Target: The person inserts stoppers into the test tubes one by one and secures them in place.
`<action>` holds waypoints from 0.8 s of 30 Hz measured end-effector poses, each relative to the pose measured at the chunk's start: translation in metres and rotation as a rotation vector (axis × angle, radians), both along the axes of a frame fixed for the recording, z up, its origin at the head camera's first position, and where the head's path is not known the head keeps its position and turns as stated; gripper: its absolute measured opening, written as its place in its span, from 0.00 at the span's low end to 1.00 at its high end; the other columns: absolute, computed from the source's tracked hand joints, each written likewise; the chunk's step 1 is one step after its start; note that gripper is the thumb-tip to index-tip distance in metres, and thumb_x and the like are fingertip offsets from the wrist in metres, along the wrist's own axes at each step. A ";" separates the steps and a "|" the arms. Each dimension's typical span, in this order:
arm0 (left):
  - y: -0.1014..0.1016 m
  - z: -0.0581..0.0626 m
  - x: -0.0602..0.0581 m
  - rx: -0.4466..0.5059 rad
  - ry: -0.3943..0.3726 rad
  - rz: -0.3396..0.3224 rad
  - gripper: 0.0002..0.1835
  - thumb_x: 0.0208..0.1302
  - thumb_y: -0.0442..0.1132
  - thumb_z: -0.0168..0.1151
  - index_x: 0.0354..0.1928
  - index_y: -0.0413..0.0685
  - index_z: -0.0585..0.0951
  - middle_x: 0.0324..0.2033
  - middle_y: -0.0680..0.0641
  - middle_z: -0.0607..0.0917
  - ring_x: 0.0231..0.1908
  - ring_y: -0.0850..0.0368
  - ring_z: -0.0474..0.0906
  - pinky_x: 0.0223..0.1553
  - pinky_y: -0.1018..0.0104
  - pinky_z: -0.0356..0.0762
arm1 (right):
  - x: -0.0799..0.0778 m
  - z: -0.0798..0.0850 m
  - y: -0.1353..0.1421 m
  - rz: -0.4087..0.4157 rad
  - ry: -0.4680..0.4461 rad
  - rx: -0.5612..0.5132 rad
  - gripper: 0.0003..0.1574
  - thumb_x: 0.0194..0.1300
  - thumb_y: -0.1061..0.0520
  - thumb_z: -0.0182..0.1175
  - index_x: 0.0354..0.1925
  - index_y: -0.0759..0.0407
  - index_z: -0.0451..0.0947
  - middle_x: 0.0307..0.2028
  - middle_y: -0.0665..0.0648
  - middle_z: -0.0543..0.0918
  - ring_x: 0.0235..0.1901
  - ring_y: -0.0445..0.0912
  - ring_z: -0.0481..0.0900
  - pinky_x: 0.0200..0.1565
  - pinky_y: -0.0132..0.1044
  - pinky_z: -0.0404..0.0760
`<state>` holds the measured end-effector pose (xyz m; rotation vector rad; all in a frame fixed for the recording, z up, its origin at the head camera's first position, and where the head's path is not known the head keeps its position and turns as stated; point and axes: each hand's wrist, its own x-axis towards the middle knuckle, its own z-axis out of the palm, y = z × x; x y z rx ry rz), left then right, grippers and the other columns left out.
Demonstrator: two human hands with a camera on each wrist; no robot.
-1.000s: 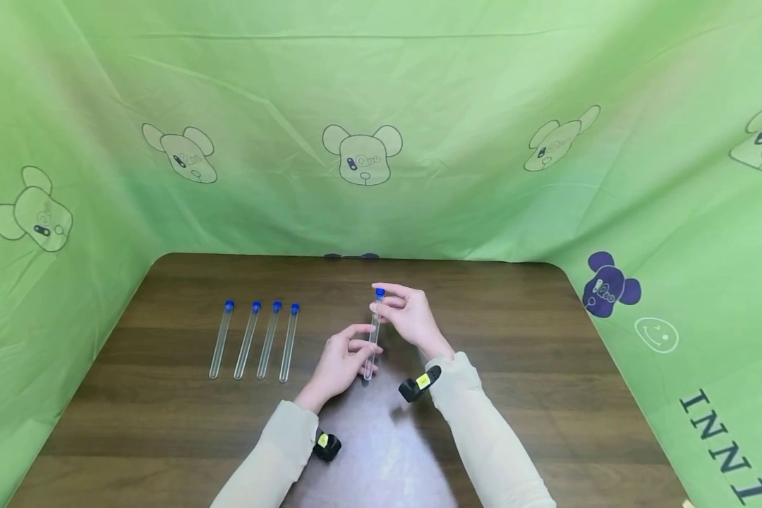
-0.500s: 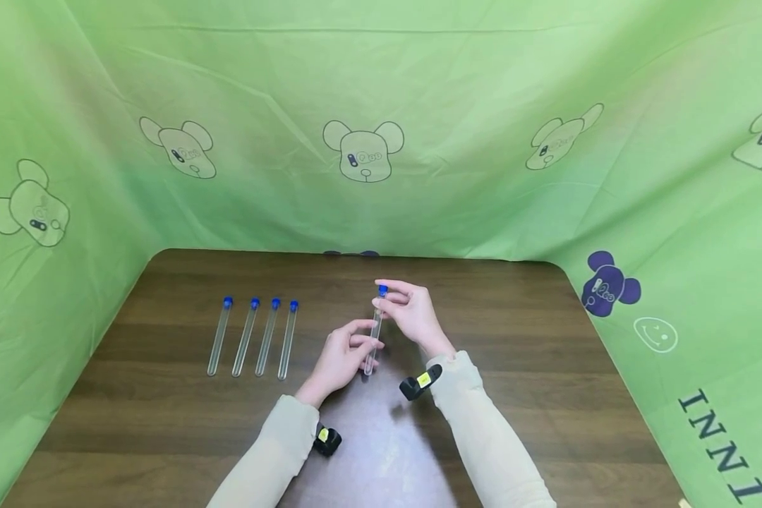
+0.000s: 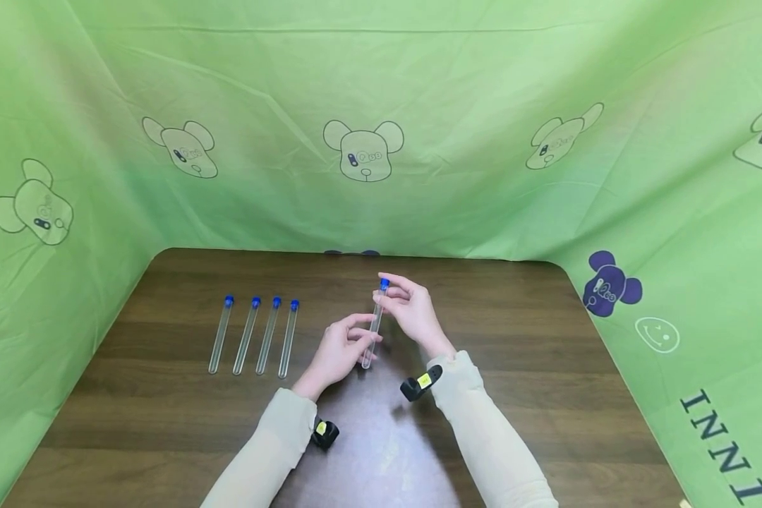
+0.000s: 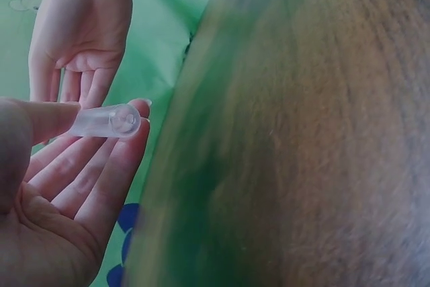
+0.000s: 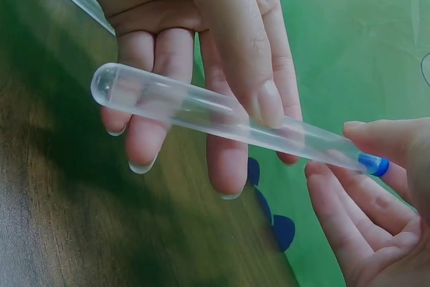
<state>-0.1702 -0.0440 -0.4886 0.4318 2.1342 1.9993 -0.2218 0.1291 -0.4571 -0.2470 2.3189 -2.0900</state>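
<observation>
A clear test tube (image 3: 376,321) with a blue cap (image 3: 384,283) is held aslant above the table by both hands. My left hand (image 3: 339,351) pinches its lower half between thumb and fingers. In the right wrist view the rounded bottom of the test tube (image 5: 111,85) sticks out past the left hand's fingers. My right hand (image 3: 413,314) grips the upper end close to the cap, one finger reaching the cap's top. The left wrist view has the test tube (image 4: 101,122) almost end-on, its cap hidden.
Several capped test tubes (image 3: 265,342) lie side by side on the brown wooden table (image 3: 133,416), left of the hands, caps toward the far edge. Green printed cloth (image 3: 260,212) walls in the table at the back and sides.
Both hands have moved slightly toward the far edge with the test tube between them. Their hold looks unchanged, and the row of tubes stays put.
</observation>
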 end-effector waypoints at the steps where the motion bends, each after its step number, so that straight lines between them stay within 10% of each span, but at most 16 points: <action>1: -0.001 0.005 0.002 0.001 0.001 -0.002 0.20 0.72 0.23 0.56 0.64 0.28 0.73 0.42 0.25 0.85 0.32 0.27 0.84 0.31 0.50 0.87 | 0.002 0.004 -0.001 0.004 0.000 0.005 0.29 0.67 0.71 0.65 0.65 0.70 0.74 0.45 0.72 0.85 0.45 0.65 0.85 0.47 0.49 0.86; 8: -0.006 0.023 0.008 0.018 0.024 0.007 0.18 0.71 0.22 0.57 0.61 0.26 0.74 0.42 0.24 0.84 0.31 0.26 0.84 0.29 0.52 0.88 | 0.015 0.027 -0.003 -0.004 0.009 0.078 0.28 0.66 0.69 0.66 0.64 0.70 0.75 0.49 0.72 0.84 0.47 0.60 0.86 0.48 0.38 0.85; 17: -0.010 -0.003 -0.006 0.003 0.016 0.055 0.19 0.71 0.24 0.59 0.63 0.32 0.75 0.42 0.27 0.85 0.30 0.31 0.86 0.27 0.53 0.87 | 0.017 0.031 -0.001 -0.026 0.031 0.098 0.26 0.69 0.66 0.65 0.63 0.71 0.75 0.53 0.70 0.83 0.52 0.59 0.84 0.53 0.42 0.83; 24: -0.016 -0.002 -0.006 0.033 0.007 0.070 0.20 0.71 0.27 0.62 0.63 0.36 0.77 0.42 0.29 0.86 0.29 0.36 0.87 0.27 0.56 0.87 | 0.020 0.035 0.001 -0.032 0.051 0.104 0.25 0.71 0.65 0.63 0.63 0.73 0.75 0.56 0.72 0.81 0.56 0.62 0.80 0.61 0.48 0.77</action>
